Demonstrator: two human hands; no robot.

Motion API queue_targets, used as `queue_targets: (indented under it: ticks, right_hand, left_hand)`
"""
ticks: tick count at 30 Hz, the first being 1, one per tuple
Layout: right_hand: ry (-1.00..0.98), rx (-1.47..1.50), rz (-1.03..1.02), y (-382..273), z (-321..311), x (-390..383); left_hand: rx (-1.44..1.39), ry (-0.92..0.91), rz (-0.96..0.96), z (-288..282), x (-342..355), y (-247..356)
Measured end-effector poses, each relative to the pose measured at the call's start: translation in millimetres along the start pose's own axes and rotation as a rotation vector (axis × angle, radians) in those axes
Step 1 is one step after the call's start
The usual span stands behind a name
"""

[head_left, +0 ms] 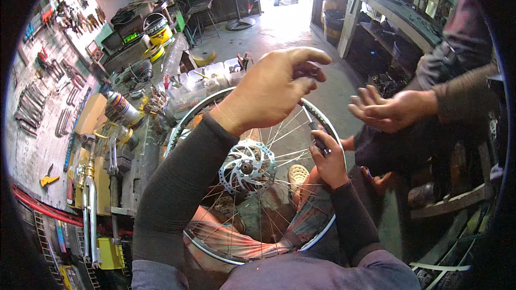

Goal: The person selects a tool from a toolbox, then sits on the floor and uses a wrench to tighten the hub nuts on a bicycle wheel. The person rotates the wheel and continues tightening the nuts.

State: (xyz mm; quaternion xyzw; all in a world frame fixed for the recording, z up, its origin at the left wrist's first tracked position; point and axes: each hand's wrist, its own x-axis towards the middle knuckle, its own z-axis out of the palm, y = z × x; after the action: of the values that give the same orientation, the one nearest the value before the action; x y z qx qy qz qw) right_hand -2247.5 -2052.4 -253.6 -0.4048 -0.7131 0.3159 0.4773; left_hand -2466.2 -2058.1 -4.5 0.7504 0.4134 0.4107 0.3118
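Observation:
A bicycle wheel (pixel 336 212) with a pale rim, thin spokes and no tyre visible stands over my lap. Its hub carries a silver disc brake rotor (pixel 247 167). My left hand (pixel 277 86) is raised above the far part of the rim, its fingers bent and apart, with nothing visible in them. At the right side of the rim, my right hand (pixel 330 161) is closed around a slim black-handled tool (pixel 321 143). Its narrow tip points up toward the rim; the exact kind is not clear.
At the right, a co-worker's hand (pixel 395 110) is held out palm up near the wheel. A cluttered workbench (pixel 145 147) on the left bears a bicycle fork (pixel 88 209), cans and plastic boxes (pixel 207 78). Wrenches (pixel 32 107) hang on the wall; a shelved bench (pixel 376 5) stands far right.

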Motion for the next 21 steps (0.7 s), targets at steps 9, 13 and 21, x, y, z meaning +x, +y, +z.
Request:
queue_targets:
  ticks: [9,13,21]
  right_hand:
    - [-0.017,0.026,0.037,2.5,-7.0,0.0]
    - [-0.015,0.007,-0.011,5.1,-7.4,-1.3]
    - [0.066,0.212,0.132,4.0,-8.8,-5.9]
  left_hand:
    - [0.507,-0.242,0.211,27.3,10.3,13.3]
    - [0.488,-0.261,0.206,28.6,6.0,13.1]
    - [0.413,0.216,0.125,-0.7,-60.7,-3.9]
